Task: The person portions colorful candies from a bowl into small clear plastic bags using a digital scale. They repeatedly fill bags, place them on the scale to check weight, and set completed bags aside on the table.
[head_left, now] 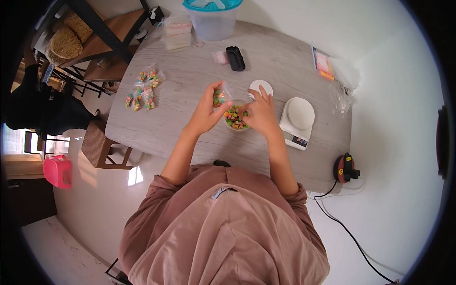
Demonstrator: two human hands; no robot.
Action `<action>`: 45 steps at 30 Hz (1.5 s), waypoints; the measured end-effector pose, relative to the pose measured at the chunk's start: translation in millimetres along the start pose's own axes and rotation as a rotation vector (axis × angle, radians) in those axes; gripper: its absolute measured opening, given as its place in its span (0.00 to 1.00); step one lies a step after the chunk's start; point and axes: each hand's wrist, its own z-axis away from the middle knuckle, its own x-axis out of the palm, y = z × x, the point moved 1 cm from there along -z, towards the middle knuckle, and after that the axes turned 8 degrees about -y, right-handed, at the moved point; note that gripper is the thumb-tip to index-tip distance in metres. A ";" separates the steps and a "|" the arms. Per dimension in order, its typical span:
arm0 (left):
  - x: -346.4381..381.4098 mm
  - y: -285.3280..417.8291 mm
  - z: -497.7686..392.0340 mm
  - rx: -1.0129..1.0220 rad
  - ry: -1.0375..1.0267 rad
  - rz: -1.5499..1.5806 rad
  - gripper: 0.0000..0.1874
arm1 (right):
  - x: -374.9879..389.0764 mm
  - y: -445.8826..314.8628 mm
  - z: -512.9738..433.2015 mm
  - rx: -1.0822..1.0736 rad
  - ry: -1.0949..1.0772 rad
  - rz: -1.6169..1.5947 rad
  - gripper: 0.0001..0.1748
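My left hand (205, 113) holds a small clear plastic bag (224, 93) with colourful pieces inside, just above the left rim of a round tub. The tub holds small multicoloured pieces (235, 119), perhaps candy. My right hand (262, 115) reaches over the tub's right side, its thumb and index finger down among the pieces; whether they pinch one is hidden. Its other fingers extend over a round white lid (261, 89) behind the tub. To the left on the table lie several filled small bags (146, 89).
A white digital kitchen scale (298, 123) stands right of the tub. Beyond are a black case (235, 58), a stack of clear bags (178, 35) and a lidded plastic bucket (212, 21). A power-cord reel (345, 168) sits at the table's right corner. A person in black (46, 103) is at far left.
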 end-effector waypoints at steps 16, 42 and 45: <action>-2.5 -0.5 -3.9 0.028 -0.048 0.054 0.26 | 30.4 17.2 -12.9 -0.037 -0.107 -0.046 0.06; 5.2 -15.0 16.8 -0.157 -0.165 0.844 0.22 | -0.1 7.2 -2.2 -0.008 0.162 0.006 0.06; 0.1 -10.4 15.0 -0.183 -0.193 1.138 0.28 | 12.9 5.2 -6.1 0.054 0.030 0.151 0.08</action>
